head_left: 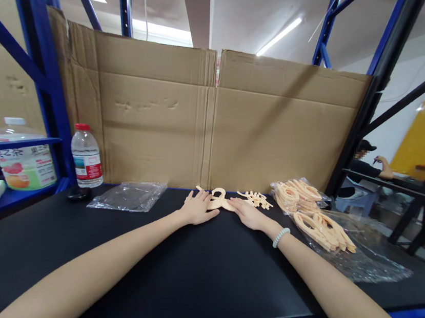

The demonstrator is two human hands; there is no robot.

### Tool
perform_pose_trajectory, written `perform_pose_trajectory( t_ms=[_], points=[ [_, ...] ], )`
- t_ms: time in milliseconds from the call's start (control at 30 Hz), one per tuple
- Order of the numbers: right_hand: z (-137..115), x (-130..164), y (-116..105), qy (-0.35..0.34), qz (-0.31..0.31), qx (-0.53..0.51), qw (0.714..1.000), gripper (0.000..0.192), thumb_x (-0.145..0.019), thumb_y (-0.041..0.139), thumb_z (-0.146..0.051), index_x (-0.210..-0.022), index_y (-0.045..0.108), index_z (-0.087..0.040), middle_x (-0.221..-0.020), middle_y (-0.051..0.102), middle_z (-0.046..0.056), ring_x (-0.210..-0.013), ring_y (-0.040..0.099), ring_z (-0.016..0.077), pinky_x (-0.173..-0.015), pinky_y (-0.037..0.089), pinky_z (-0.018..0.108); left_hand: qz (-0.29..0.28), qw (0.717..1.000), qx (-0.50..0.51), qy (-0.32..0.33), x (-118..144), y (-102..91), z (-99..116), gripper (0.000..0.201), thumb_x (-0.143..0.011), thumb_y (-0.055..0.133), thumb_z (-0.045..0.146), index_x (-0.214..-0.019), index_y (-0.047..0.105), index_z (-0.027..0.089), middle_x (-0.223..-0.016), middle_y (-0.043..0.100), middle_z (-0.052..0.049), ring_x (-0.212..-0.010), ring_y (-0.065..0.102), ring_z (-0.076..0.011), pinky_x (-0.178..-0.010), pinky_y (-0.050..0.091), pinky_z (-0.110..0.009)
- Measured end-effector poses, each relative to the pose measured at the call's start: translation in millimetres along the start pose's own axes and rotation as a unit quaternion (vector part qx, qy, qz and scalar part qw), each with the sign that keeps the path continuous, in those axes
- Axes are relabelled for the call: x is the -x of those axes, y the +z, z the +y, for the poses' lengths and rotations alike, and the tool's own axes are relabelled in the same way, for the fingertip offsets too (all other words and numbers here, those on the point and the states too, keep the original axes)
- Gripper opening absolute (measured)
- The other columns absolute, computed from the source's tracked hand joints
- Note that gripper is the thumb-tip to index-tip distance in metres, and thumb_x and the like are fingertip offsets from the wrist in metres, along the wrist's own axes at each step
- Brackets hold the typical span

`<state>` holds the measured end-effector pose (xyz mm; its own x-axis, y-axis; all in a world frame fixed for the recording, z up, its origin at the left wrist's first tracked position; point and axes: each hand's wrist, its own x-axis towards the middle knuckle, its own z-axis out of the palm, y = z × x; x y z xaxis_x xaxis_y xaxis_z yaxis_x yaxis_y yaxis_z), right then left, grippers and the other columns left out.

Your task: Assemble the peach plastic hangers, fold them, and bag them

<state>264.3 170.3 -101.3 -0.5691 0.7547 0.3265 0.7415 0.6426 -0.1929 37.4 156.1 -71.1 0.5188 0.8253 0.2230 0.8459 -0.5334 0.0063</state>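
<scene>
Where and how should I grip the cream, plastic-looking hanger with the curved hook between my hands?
Probably pinch the hanger by its narrow curved hook, coming from above: the hook lies uncovered between your left hand and right hand, which overlap the hanger's sides.

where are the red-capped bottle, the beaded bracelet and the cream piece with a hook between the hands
red-capped bottle [88, 164]: head view, on its label
beaded bracelet [279, 235]: head view, on its beads
cream piece with a hook [224, 203]: head view, on the body just below the hook
</scene>
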Motion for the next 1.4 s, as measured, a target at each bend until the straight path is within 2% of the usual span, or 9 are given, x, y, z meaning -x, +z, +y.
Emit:
perform_pose_trajectory(
  t_ms=[133,233,500,700,833,967,1033,1167,1400],
  points=[
    [-5.9,0.4,1.3,-0.010,0.000,0.005,1.000,0.048,-0.089,0.033,-0.011,-0.136,0.045,-0.011,-0.141,0.045,0.016,-0.133,0.038,0.0252,-0.110,0.031,0.047,0.020,1.000,0.001,-0.005,9.4,3.1,-5.3,0.058,-0.092,0.025,0.050,-0.132,0.044,0.013,-0.133,0.047,-0.019,-0.123,0.044,-0.0333,-0.103,0.027,-0.056],
    [-13.1,-3.9,3.9,-0.023,0.001,-0.002,1.000,0.050,-0.089,0.033,-0.011,-0.137,0.044,-0.015,-0.141,0.045,0.013,-0.133,0.037,0.0238,-0.110,0.032,0.046,0.027,0.999,-0.006,-0.020,21.0,3.9,-9.9,0.053,-0.093,0.023,0.044,-0.127,0.048,0.012,-0.126,0.050,-0.020,-0.116,0.050,-0.0331,-0.102,0.028,-0.057],
    [-18.7,-16.6,6.3,-0.042,0.017,0.014,0.999,0.047,-0.088,0.033,-0.011,-0.133,0.047,-0.012,-0.136,0.050,0.015,-0.130,0.042,0.0237,-0.109,0.032,0.045,0.026,1.000,-0.008,-0.008,18.5,2.1,-19.6,0.042,-0.095,0.026,0.032,-0.123,0.050,0.012,-0.127,0.054,-0.018,-0.124,0.044,-0.0307,-0.106,0.022,-0.057],
    [-19.4,-11.4,6.9,-0.036,0.031,0.045,0.998,0.046,-0.088,0.034,-0.012,-0.133,0.048,-0.013,-0.139,0.047,0.015,-0.133,0.037,0.0255,-0.108,0.032,0.047,0.042,0.999,-0.007,-0.003,17.4,4.8,-21.2,0.043,-0.094,0.027,0.031,-0.124,0.049,0.010,-0.135,0.049,-0.018,-0.131,0.037,-0.0333,-0.107,0.024,-0.055],
    [-35.9,-0.5,-0.7,-0.028,0.059,0.069,0.995,0.044,-0.088,0.036,-0.012,-0.131,0.048,-0.009,-0.139,0.044,0.020,-0.133,0.035,0.0290,-0.108,0.029,0.051,0.066,0.998,-0.009,-0.004,27.8,0.2,-14.8,0.045,-0.093,0.030,0.031,-0.127,0.048,0.008,-0.137,0.047,-0.020,-0.133,0.035,-0.0339,-0.109,0.021,-0.054],
    [-60.6,19.8,-9.5,-0.055,0.072,0.099,0.991,0.042,-0.086,0.036,-0.007,-0.124,0.053,-0.013,-0.117,0.056,0.016,-0.113,0.050,0.0258,-0.095,0.042,0.044,0.076,0.996,-0.004,0.040,54.8,-8.5,-4.7,0.045,-0.090,0.039,0.031,-0.132,0.045,0.014,-0.140,0.046,-0.013,-0.134,0.035,-0.0265,-0.113,0.022,-0.046],
    [-69.8,29.3,-11.9,-0.082,0.064,0.105,0.989,0.037,-0.087,0.037,-0.009,-0.117,0.059,-0.014,-0.104,0.059,0.013,-0.101,0.054,0.0242,-0.088,0.046,0.041,0.077,0.993,0.011,0.087,68.7,-11.1,-1.6,0.044,-0.090,0.041,0.029,-0.132,0.046,0.016,-0.140,0.047,-0.012,-0.134,0.036,-0.0262,-0.112,0.024,-0.047],
    [-75.4,36.3,-12.3,-0.114,0.049,0.047,0.991,0.030,-0.089,0.039,-0.011,-0.106,0.062,-0.016,-0.098,0.060,0.009,-0.093,0.055,0.0207,-0.085,0.047,0.035,0.089,0.988,0.049,0.115,82.0,-11.0,-1.1,0.035,-0.088,0.043,0.023,-0.121,0.056,0.019,-0.130,0.057,-0.009,-0.124,0.047,-0.0233,-0.111,0.028,-0.046],
    [-69.7,33.1,-9.7,-0.081,0.044,-0.044,0.995,0.024,-0.087,0.044,-0.012,-0.104,0.060,-0.018,-0.100,0.058,0.008,-0.096,0.054,0.0191,-0.089,0.046,0.034,0.083,0.986,0.089,0.116,79.0,-7.2,-2.7,0.030,-0.087,0.046,0.020,-0.111,0.063,0.019,-0.117,0.065,-0.007,-0.111,0.058,-0.0215,-0.103,0.041,-0.041]
  ],
)
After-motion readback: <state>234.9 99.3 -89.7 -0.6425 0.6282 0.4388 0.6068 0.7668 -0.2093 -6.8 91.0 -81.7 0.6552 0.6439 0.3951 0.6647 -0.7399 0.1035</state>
